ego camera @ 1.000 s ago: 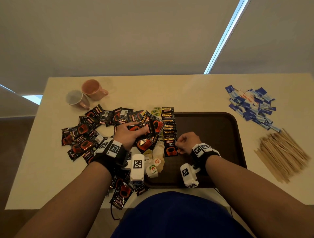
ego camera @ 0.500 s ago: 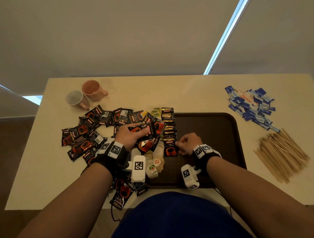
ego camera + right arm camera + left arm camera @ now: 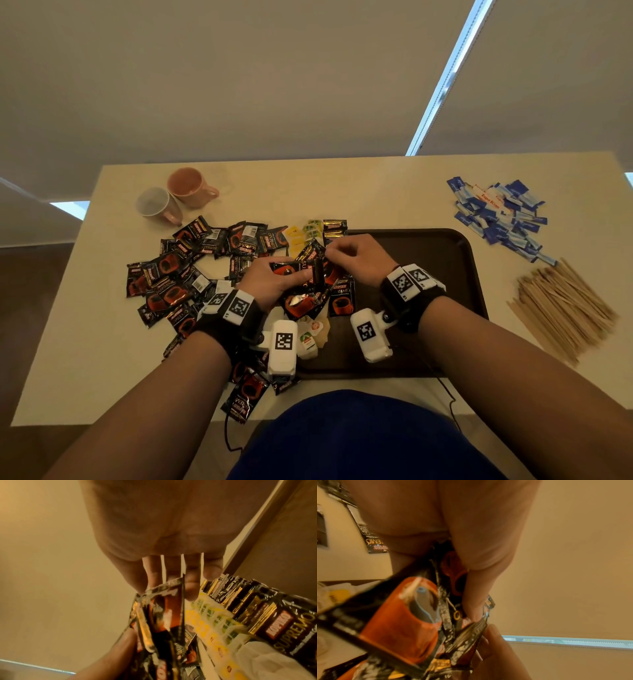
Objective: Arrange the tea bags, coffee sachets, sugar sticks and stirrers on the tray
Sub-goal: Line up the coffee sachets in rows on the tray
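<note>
The left hand (image 3: 270,281) holds a bunch of coffee sachets (image 3: 301,284) just above the left edge of the brown tray (image 3: 428,270), its grip clasped round them, thumb pressing the front packet in the left wrist view. The right hand (image 3: 356,260) meets it from the right, its grip pinching the top edge of one sachet in the bunch between fingertips (image 3: 192,588) and thumb.

On the tray, along its left side, a row of coffee sachets (image 3: 337,229) stands in line running from far to near, partly hidden behind both hands. Just left of that row lie yellow and green tea bags (image 3: 305,233), and more tea bags (image 3: 313,337) sit near the tray's near-left corner, beside the left wrist camera.

A loose heap of coffee sachets (image 3: 178,274) spreads over the tabletop (image 3: 308,192) left of the tray, some reaching the near edge under the left forearm. Two mugs (image 3: 178,195) stand at the far left, touching each other. At the far right lies a pile of blue and white sugar sticks (image 3: 500,216), and nearer, well apart from the tray, a bundle of wooden stirrers (image 3: 561,308).
</note>
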`<action>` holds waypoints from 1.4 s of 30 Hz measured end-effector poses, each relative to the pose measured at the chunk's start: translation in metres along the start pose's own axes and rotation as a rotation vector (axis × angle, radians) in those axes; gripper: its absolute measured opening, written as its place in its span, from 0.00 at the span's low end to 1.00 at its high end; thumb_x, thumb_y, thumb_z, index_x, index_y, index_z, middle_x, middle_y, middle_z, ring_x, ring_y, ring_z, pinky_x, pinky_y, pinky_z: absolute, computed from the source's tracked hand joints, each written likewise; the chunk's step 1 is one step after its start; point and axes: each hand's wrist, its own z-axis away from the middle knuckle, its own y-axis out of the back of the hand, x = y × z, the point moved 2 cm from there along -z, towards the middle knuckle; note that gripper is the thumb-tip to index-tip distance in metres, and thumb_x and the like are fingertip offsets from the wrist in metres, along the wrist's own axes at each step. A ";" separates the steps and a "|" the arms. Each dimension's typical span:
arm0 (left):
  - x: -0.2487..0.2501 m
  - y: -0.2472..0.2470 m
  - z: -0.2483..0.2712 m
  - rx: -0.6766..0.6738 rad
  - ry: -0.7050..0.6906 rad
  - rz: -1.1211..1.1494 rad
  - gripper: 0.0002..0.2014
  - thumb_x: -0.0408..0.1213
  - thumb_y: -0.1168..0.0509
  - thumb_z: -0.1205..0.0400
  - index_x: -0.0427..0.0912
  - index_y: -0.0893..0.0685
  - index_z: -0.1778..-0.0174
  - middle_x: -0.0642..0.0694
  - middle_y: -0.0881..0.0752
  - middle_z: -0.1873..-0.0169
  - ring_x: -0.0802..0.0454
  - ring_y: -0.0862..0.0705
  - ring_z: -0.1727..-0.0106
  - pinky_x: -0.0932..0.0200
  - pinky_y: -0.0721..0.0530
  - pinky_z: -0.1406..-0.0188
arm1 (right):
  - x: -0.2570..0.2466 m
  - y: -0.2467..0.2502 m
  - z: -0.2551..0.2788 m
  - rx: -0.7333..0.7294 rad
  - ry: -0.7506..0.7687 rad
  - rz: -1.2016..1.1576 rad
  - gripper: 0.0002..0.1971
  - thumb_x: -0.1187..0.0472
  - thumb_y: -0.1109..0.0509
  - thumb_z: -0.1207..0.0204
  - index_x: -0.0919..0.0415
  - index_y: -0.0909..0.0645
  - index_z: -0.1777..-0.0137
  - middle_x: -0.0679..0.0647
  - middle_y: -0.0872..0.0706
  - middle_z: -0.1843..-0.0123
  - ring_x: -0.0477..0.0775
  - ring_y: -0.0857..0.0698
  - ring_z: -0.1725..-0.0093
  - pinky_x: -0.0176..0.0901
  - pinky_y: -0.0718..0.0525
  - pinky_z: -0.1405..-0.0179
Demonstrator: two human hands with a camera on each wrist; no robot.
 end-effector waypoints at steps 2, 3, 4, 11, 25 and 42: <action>-0.004 -0.001 0.003 -0.015 -0.005 -0.008 0.20 0.38 0.18 0.29 0.47 0.14 0.42 0.39 0.12 0.44 0.45 0.10 0.47 0.50 0.10 0.51 | 0.001 -0.002 0.004 -0.034 0.014 -0.036 0.05 0.62 0.30 0.18 0.62 0.12 0.51 0.58 0.10 0.56 0.48 0.12 0.58 0.40 0.13 0.54; -0.005 -0.001 0.004 -0.011 -0.012 -0.013 0.17 0.38 0.19 0.28 0.48 0.14 0.46 0.41 0.12 0.45 0.47 0.10 0.48 0.54 0.10 0.53 | 0.005 -0.002 0.005 -0.031 -0.005 -0.075 0.04 0.63 0.29 0.19 0.60 0.13 0.53 0.58 0.10 0.56 0.51 0.11 0.57 0.41 0.12 0.52; -0.006 0.000 0.006 -0.004 -0.024 -0.013 0.15 0.37 0.19 0.27 0.48 0.14 0.47 0.44 0.12 0.48 0.50 0.11 0.51 0.59 0.11 0.58 | 0.011 -0.002 0.007 -0.001 -0.040 -0.115 0.03 0.64 0.28 0.20 0.58 0.13 0.54 0.58 0.09 0.55 0.53 0.10 0.55 0.43 0.12 0.50; -0.018 0.014 0.006 0.135 0.017 0.051 0.13 0.40 0.18 0.28 0.53 0.13 0.53 0.42 0.10 0.45 0.41 0.10 0.44 0.37 0.13 0.40 | 0.075 0.003 0.031 0.284 -0.389 -0.299 0.08 0.66 0.25 0.23 0.54 0.17 0.48 0.59 0.10 0.46 0.56 0.10 0.46 0.55 0.12 0.42; -0.033 0.023 0.015 0.143 0.059 0.057 0.12 0.37 0.19 0.28 0.49 0.12 0.52 0.39 0.10 0.47 0.40 0.10 0.46 0.37 0.12 0.41 | 0.105 -0.032 0.046 0.196 -0.519 -0.111 0.10 0.62 0.22 0.25 0.57 0.16 0.46 0.52 0.13 0.56 0.47 0.15 0.62 0.33 0.21 0.69; -0.035 0.019 0.019 0.132 0.060 0.095 0.12 0.37 0.19 0.27 0.51 0.13 0.53 0.39 0.10 0.45 0.39 0.10 0.45 0.36 0.12 0.42 | 0.104 -0.038 0.038 0.252 -0.537 -0.012 0.09 0.64 0.19 0.29 0.59 0.16 0.55 0.55 0.09 0.61 0.53 0.09 0.63 0.38 0.13 0.68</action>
